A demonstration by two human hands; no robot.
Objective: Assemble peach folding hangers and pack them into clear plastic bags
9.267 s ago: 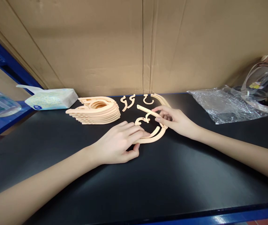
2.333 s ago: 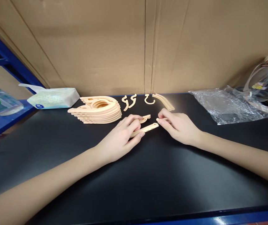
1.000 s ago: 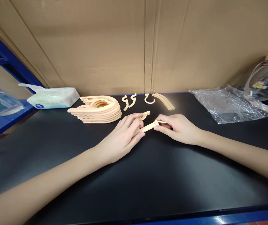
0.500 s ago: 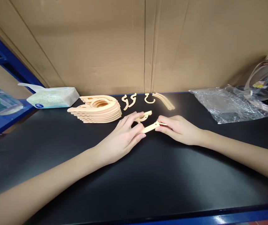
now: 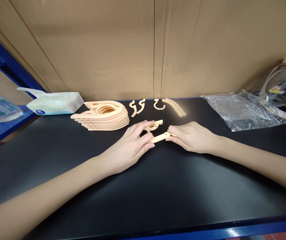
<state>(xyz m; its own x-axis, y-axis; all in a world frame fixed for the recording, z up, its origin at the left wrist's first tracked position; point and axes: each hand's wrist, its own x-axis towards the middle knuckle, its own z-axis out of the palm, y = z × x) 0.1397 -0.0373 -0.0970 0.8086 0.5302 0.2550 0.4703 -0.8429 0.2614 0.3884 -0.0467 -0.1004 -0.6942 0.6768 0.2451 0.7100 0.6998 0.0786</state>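
Black tabletop (image 5: 143,200) bears a clear bag (image 5: 244,111); left hand (image 5: 132,144) holds a peach strip (image 5: 160,137).

Strip (image 5: 173,135) part-hidden in right hand (image 5: 195,137)

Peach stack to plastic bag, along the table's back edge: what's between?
Head view, left to right: two small wavy pieces, a hook, then long curved strips.
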